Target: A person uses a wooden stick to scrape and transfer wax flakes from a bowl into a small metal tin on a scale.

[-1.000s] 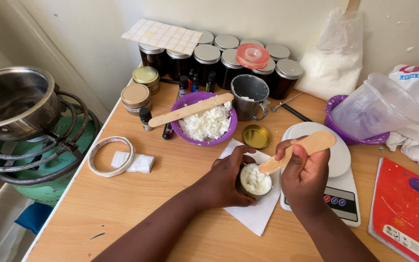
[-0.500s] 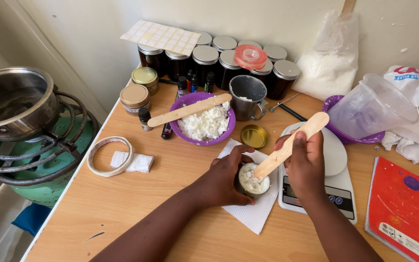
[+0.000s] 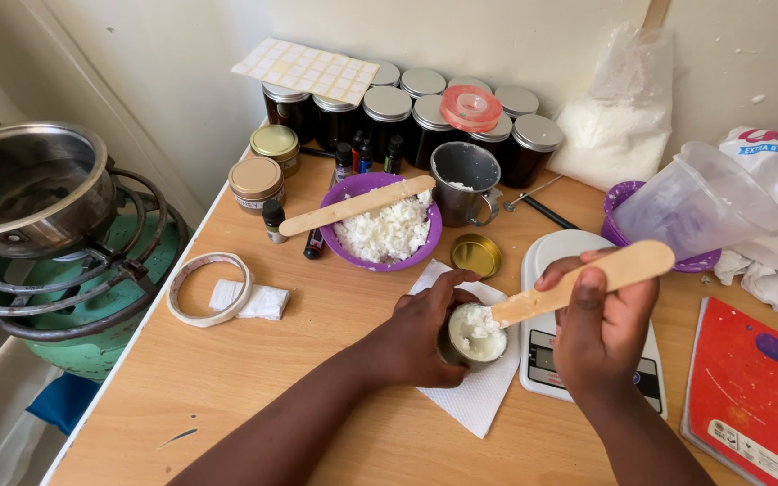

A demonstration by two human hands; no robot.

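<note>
My left hand [image 3: 422,340] wraps around a small round tin [image 3: 473,339] filled with white waxy stuff, which stands on a white paper napkin [image 3: 476,396]. My right hand [image 3: 602,331] grips a flat wooden stick [image 3: 587,280], whose lower tip rests in the white stuff at the tin's right side. A purple bowl [image 3: 358,185] of white crumbly flakes stands just behind, with a second wooden stick [image 3: 357,206] lying across its rim. The tin's gold lid [image 3: 476,256] lies between bowl and tin.
A white kitchen scale [image 3: 547,355] sits under my right hand. Dark jars [image 3: 387,115], a metal mug [image 3: 465,183], small bottles, a clear jug [image 3: 695,200], a red booklet [image 3: 754,391] and a tape ring [image 3: 210,288] crowd the table. A gas burner with a steel pot [image 3: 20,189] stands left.
My right hand has swung the stick from steeply tilted to flatter, its tip still in the tin. The left hand and the tin stay in place.
</note>
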